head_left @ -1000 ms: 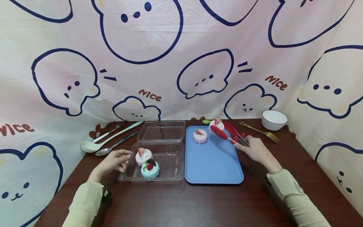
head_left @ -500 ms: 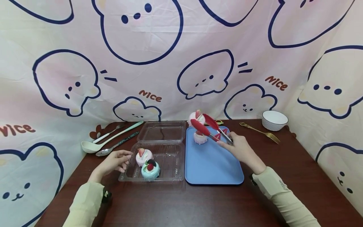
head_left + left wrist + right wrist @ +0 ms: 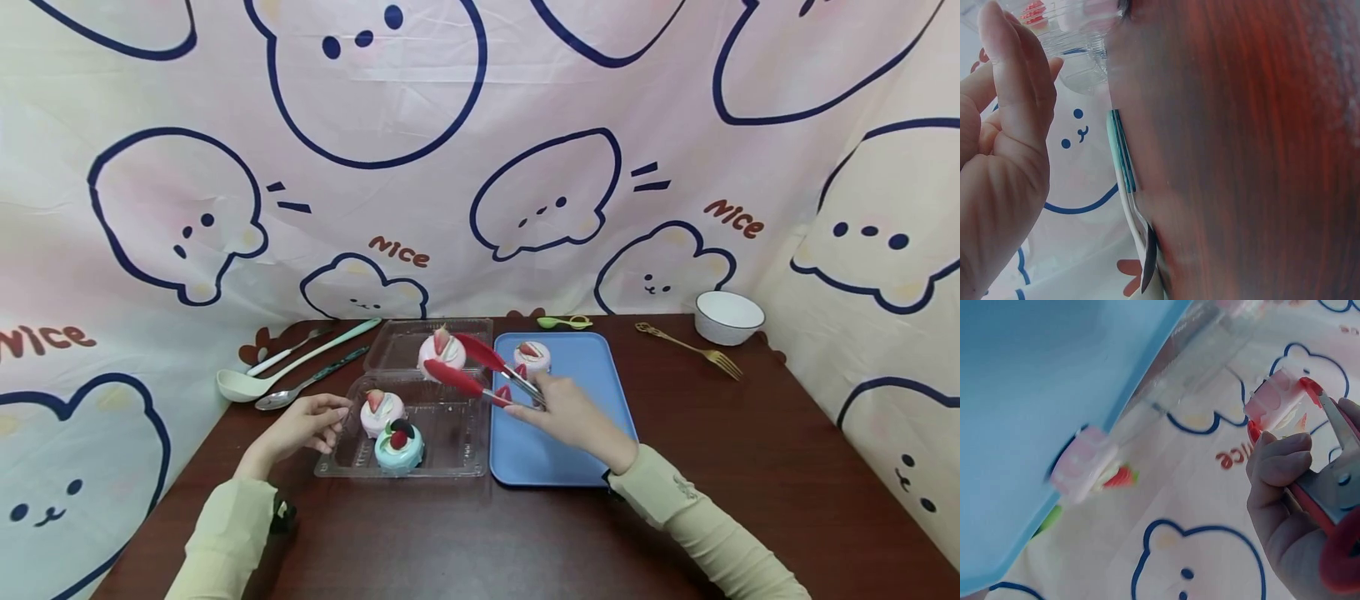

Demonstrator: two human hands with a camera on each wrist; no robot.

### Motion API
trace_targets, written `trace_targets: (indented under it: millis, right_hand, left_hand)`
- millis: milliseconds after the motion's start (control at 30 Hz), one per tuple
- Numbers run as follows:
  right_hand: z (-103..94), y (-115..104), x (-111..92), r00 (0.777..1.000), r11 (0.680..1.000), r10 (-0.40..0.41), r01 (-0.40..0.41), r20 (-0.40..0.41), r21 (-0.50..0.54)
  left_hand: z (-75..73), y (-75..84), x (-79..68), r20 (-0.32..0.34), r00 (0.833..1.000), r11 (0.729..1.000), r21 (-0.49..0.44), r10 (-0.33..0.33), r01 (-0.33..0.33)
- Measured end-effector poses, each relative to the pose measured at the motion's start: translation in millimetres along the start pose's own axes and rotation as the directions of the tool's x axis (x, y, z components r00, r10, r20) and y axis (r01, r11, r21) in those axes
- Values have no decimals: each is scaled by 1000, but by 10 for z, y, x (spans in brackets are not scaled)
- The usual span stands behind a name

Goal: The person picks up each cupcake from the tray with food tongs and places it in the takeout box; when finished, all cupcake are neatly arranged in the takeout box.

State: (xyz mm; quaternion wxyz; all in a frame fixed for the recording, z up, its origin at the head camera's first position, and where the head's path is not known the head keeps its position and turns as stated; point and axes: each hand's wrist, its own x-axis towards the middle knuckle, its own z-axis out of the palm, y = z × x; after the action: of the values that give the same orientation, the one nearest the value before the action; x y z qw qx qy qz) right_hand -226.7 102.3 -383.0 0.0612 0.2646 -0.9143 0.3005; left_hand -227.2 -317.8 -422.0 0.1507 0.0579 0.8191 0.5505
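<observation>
My right hand (image 3: 573, 417) grips red-tipped metal tongs (image 3: 457, 377). Between the tong tips hangs a pink toy cake (image 3: 441, 357) topped with a strawberry, above the clear plastic container (image 3: 450, 471) near its hinge. Inside the container, another pink cake (image 3: 381, 414) and a light-blue cake (image 3: 399, 450) with a red berry sit side by side at the left. At the container's left edge rests my left hand (image 3: 303, 429), its fingers loosely bent; whether they touch the wall is unclear. One pink cake (image 3: 532, 357) stands on the blue tray (image 3: 562, 454), also seen in the right wrist view.
Left of the container lie a ladle (image 3: 243, 385), a spoon (image 3: 279, 400) and a white-handled fork (image 3: 272, 362). Behind the tray is a small green utensil (image 3: 558, 322). At the right are a gold fork (image 3: 701, 354) and a white bowl (image 3: 727, 318). A printed cloth backs the table.
My right hand has lifted the pink cake off the tray's back with the tongs and carried it left over the container. The left hand stays in place.
</observation>
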Motion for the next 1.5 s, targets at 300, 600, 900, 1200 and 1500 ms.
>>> trace_targets:
  millis: [300, 600, 900, 1200, 1500]
  right_hand:
    - [229, -82, 24, 996, 996, -70, 73, 62, -51]
    - [290, -110, 11, 991, 995, -32, 44, 132, -89]
    - [277, -154, 17, 986, 995, -20, 36, 166, -95]
    - [300, -213, -1, 977, 992, -4, 30, 212, -122]
    - [312, -242, 21, 973, 992, 18, 12, 232, -126]
  left_hand:
    - [-13, 18, -4, 9, 1000, 1000, -21, -5, 5]
    - [-9, 13, -10, 9, 1000, 1000, -19, -4, 4]
    - [-9, 5, -3, -3, 1000, 1000, -17, -2, 2]
    - [-12, -7, -6, 0, 1000, 1000, -14, -6, 6]
    - [-3, -20, 3, -14, 1000, 1000, -16, -9, 9]
